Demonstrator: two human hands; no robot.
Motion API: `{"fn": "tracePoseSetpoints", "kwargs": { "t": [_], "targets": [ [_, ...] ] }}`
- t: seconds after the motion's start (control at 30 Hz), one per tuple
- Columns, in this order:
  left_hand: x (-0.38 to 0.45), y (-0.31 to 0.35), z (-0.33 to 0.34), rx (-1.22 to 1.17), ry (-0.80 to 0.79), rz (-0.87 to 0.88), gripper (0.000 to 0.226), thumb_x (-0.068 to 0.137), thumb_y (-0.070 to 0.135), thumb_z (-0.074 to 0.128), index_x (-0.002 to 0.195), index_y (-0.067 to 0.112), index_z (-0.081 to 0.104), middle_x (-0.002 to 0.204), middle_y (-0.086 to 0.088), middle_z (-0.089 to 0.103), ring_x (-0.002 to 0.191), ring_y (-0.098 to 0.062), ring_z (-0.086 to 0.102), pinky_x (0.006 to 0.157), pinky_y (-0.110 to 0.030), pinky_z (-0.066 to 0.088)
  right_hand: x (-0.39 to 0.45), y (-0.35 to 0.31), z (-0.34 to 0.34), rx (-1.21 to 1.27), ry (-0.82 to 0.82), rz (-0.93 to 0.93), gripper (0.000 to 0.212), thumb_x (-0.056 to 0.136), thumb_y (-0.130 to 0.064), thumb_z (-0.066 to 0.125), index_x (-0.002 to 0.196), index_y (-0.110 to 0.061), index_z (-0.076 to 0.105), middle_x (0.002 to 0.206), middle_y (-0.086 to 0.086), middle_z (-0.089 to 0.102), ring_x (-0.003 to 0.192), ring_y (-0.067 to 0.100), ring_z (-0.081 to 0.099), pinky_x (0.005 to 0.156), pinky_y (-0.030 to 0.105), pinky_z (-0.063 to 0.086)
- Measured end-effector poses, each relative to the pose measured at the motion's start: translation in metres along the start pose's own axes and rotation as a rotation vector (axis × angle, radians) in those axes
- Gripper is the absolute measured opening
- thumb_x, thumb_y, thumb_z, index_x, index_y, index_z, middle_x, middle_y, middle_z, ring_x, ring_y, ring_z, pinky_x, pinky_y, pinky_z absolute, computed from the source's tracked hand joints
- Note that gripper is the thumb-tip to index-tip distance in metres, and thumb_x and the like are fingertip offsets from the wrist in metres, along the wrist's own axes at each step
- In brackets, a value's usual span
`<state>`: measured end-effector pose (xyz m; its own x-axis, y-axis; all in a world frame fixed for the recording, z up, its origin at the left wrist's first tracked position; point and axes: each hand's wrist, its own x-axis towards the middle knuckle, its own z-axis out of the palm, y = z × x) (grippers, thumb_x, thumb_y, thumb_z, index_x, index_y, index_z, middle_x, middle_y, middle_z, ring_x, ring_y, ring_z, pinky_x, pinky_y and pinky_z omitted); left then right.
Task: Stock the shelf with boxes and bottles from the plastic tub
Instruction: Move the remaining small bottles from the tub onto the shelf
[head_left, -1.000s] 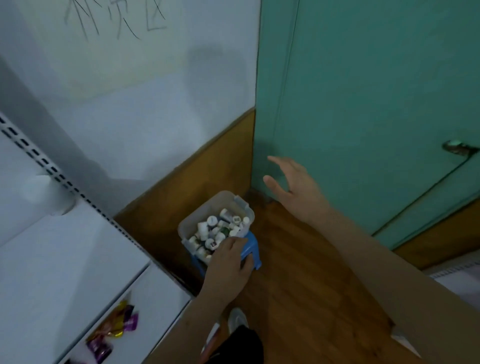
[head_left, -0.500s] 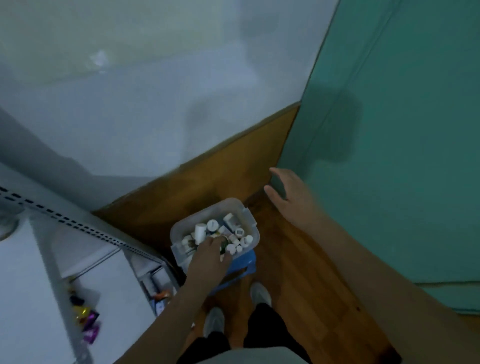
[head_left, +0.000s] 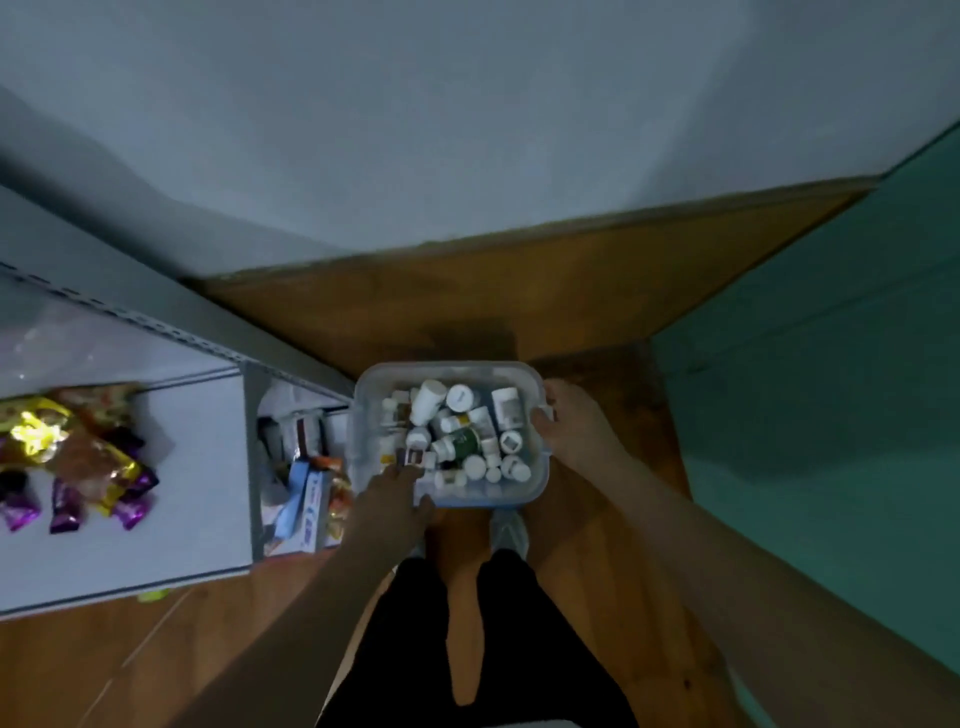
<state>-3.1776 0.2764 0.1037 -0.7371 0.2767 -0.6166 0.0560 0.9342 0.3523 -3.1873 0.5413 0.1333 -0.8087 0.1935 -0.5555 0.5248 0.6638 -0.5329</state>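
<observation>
The plastic tub of white bottles sits on the floor beside the shelf. The right hand grips its right rim; the left hand reaches inside, its fingertips pinching a small dark box.

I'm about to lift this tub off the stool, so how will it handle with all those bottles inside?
The plastic tub looks thin-walled, so it may flex. The bottles lie loose, so they will likely roll and shift. The right hand grips one side; the left hand steadies the near edge.
</observation>
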Motion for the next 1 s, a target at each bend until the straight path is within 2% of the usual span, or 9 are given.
{"fn": "tracePoseSetpoints", "kwargs": {
  "t": [0.07, 0.17, 0.23, 0.3, 0.43, 0.6, 0.77, 0.9, 1.0],
  "targets": [
    [0.012, -0.005, 0.012, -0.009, 0.007, -0.006, 0.042, 0.095, 0.032, 0.056, 0.133, 0.015, 0.056, 0.127, -0.012, 0.058, 0.114, -0.033, 0.056, 0.092, -0.042, 0.049, 0.018, 0.009, 0.025, -0.013, -0.058, 0.015, 0.046, 0.101, -0.029, 0.052, 0.14, -0.005, 0.045, 0.132, 0.017, 0.054, 0.118, 0.032, 0.054, 0.09, 0.036, 0.044],
    [0.035, -0.014, 0.031, -0.02, 0.009, -0.01, 0.041, 0.094, 0.031, 0.057, 0.131, 0.013, 0.057, 0.123, -0.013, 0.059, 0.111, -0.035, 0.058, 0.089, -0.044, 0.051, 0.044, 0.018, 0.061, -0.065, -0.11, 0.014, 0.048, 0.1, -0.025, 0.052, 0.142, -0.003, 0.042, 0.132, 0.018, 0.056, 0.119, 0.032, 0.055, 0.084, 0.03, 0.04],
    [0.055, -0.02, 0.044, -0.018, 0.012, -0.009, 0.041, 0.094, 0.03, 0.057, 0.131, 0.013, 0.057, 0.125, -0.012, 0.058, 0.113, -0.034, 0.057, 0.09, -0.042, 0.05, 0.065, 0.024, 0.082, -0.086, -0.115, 0.026, 0.049, 0.1, -0.022, 0.053, 0.143, -0.003, 0.04, 0.133, 0.02, 0.056, 0.12, 0.033, 0.055, 0.094, 0.034, 0.041],
    [0.079, -0.026, 0.058, -0.028, 0.03, 0.006, 0.04, 0.093, 0.026, 0.059, 0.13, 0.012, 0.058, 0.127, -0.012, 0.057, 0.116, -0.033, 0.055, 0.091, -0.041, 0.047, 0.09, 0.03, 0.101, -0.093, -0.095, 0.058, 0.047, 0.1, -0.019, 0.053, 0.142, -0.003, 0.04, 0.133, 0.021, 0.057, 0.119, 0.034, 0.056, 0.097, 0.036, 0.043],
    [0.13, -0.035, 0.085, 0.015, 0.089, 0.076, 0.039, 0.085, 0.021, 0.063, 0.123, 0.01, 0.062, 0.117, -0.013, 0.06, 0.11, -0.036, 0.056, 0.089, -0.043, 0.047, 0.142, 0.044, 0.132, -0.156, -0.043, 0.167, 0.048, 0.102, -0.014, 0.051, 0.146, -0.003, 0.036, 0.138, 0.017, 0.055, 0.125, 0.031, 0.054, 0.099, 0.031, 0.042],
    [0.18, -0.046, 0.111, 0.126, 0.053, 0.105, 0.051, 0.087, 0.034, 0.064, 0.133, 0.017, 0.05, 0.128, -0.007, 0.057, 0.119, -0.03, 0.052, 0.098, -0.043, 0.041, 0.19, 0.064, 0.163, -0.256, -0.088, 0.265, 0.052, 0.102, -0.02, 0.052, 0.146, -0.002, 0.032, 0.14, 0.018, 0.052, 0.128, 0.032, 0.051, 0.098, 0.034, 0.042],
    [0.201, -0.051, 0.125, 0.338, 0.024, 0.121, 0.056, 0.086, 0.054, 0.06, 0.129, 0.019, 0.05, 0.125, -0.002, 0.06, 0.121, -0.023, 0.047, 0.101, -0.04, 0.034, 0.208, 0.084, 0.188, -0.227, -0.086, 0.258, 0.075, 0.094, -0.034, 0.063, 0.149, -0.001, 0.024, 0.137, 0.02, 0.051, 0.123, 0.036, 0.053, 0.098, 0.04, 0.044],
    [0.203, -0.054, 0.127, 0.344, 0.062, 0.136, 0.054, 0.084, 0.056, 0.061, 0.124, 0.021, 0.054, 0.121, 0.001, 0.062, 0.121, -0.021, 0.047, 0.103, -0.04, 0.029, 0.211, 0.089, 0.191, -0.217, -0.023, 0.263, 0.055, 0.093, -0.031, 0.065, 0.135, -0.005, 0.041, 0.129, 0.018, 0.055, 0.116, 0.035, 0.057, 0.088, 0.036, 0.044],
    [0.199, -0.056, 0.121, 0.281, 0.101, 0.15, 0.051, 0.08, 0.056, 0.066, 0.119, 0.023, 0.059, 0.117, 0.003, 0.064, 0.118, -0.019, 0.05, 0.106, -0.037, 0.026, 0.206, 0.082, 0.188, -0.345, 0.014, 0.188, 0.049, 0.092, -0.03, 0.066, 0.131, -0.007, 0.046, 0.127, 0.015, 0.057, 0.115, 0.032, 0.058, 0.088, 0.036, 0.045]
  ]
}}
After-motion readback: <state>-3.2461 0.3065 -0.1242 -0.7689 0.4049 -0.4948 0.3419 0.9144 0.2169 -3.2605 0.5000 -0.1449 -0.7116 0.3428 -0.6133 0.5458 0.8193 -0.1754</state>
